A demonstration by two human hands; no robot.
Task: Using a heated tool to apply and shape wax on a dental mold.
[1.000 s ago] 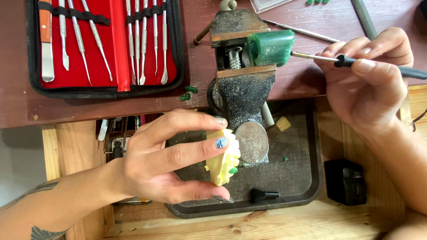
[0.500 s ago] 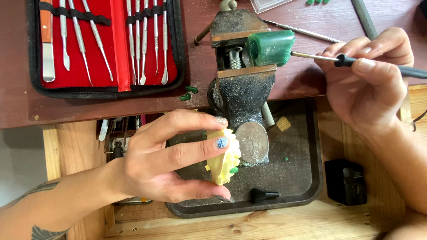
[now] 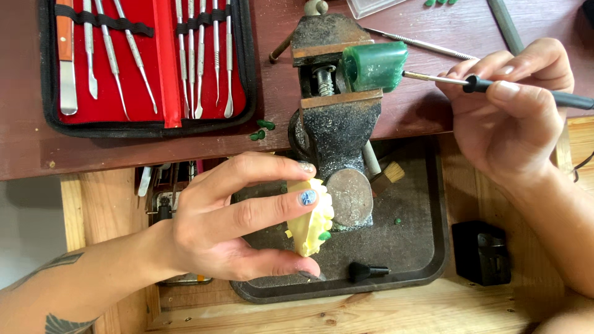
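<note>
Yellow wax piece (image 3: 312, 224) sits pinched in my left hand (image 3: 229, 226) over the dark tray (image 3: 421, 260). My right hand (image 3: 513, 117) grips a wax pen (image 3: 495, 86) touching the green block (image 3: 374, 65) in the vise (image 3: 337, 117). Steel tools fill the red case (image 3: 145, 62) on the table (image 3: 421, 111).

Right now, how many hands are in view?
2. Left hand holds a yellow piece over the tray; right hand holds a thin tool by the green block.

left hand (image 3: 229, 222) curled palm-up, fingers and thumb pinching; right hand (image 3: 513, 108) in a pen grip, wrist bent.
</note>
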